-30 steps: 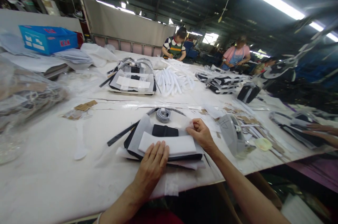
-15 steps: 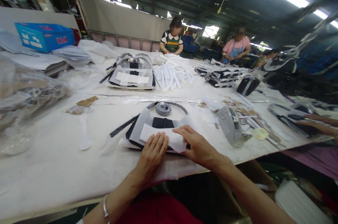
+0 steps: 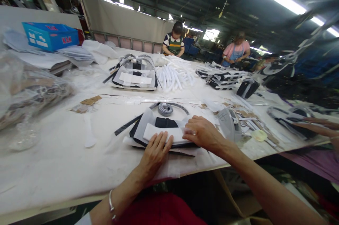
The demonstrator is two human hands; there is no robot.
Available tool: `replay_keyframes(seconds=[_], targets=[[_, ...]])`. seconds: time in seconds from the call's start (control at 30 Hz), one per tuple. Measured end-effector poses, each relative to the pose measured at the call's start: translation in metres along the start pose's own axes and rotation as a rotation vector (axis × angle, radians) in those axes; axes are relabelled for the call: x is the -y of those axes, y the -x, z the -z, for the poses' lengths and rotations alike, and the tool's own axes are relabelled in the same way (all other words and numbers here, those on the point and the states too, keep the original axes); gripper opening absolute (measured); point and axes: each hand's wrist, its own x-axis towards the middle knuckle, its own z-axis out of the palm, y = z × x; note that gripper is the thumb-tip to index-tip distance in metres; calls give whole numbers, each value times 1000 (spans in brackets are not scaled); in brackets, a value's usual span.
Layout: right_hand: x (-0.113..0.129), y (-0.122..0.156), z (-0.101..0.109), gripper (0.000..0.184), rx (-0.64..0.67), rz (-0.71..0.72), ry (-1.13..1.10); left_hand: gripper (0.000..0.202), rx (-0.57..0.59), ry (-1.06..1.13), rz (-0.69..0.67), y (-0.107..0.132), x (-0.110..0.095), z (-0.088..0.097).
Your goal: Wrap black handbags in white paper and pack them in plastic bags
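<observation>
A black handbag [image 3: 134, 134] lies flat before me, partly covered by white wrapping sheet and with its wrapped handle arching behind it. Across its front rests a white foam strip [image 3: 176, 134]. My left hand [image 3: 156, 151] presses down on this strip with fingers stretched out. At the strip's right end my right hand [image 3: 203, 131] is closed in a pinch on a bit of clear film [image 3: 192, 132]. Behind the strip sit a dark patch of the bag [image 3: 166, 122] and a coiled grey strap [image 3: 165, 109] in plastic.
A grey tape dispenser [image 3: 230, 124] stands right of the bag, near scattered paper tags [image 3: 254, 119]. Another wrapped bag [image 3: 135, 76] and a heap of white foam rods [image 3: 173, 76] lie farther back. A co-worker's hands [image 3: 317, 126] are at far right.
My right hand has lifted its fingers off the foam strip's right end and closed into a pinch a little higher. The left hand stays on the strip.
</observation>
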Motion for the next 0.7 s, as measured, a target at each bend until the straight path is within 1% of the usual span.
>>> replay_keyframes(seconds=[0.03, 0.1, 0.13, 0.2, 0.3, 0.37, 0.43, 0.5, 0.57, 0.63, 0.7], targets=[[5, 3, -3, 14, -98, 56, -1, 49, 3, 3, -1, 0, 0, 0], [14, 13, -16, 14, -238, 169, -41, 48, 4, 14, 2, 0, 0, 0], [18, 18, -26, 14, -274, 210, -69, 47, 4, 21, 3, 0, 1, 0], [25, 30, -47, 21, -310, 264, -101, 48, 11, 35, 4, -1, 1, 2], [35, 48, -74, 28, -407, 287, -122, 56, 12, 56, -8, -2, 3, 7], [43, 60, -82, 27, -474, 275, -167, 62, 23, 67, -19, -4, 4, 10], [51, 75, -84, 26, -515, 271, -222, 64, 42, 73, -30, -5, 5, 14], [57, 91, -85, 26, -507, 301, -262, 66, 68, 69, -38, -6, 5, 17], [61, 105, -89, 23, -446, 330, -272, 67, 86, 60, -47, -7, 6, 19], [60, 114, -98, 22, -365, 297, -253, 69, 92, 56, -54, -6, 6, 18], [56, 114, -113, 27, -320, 213, -221, 69, 89, 63, -60, -6, 6, 16]])
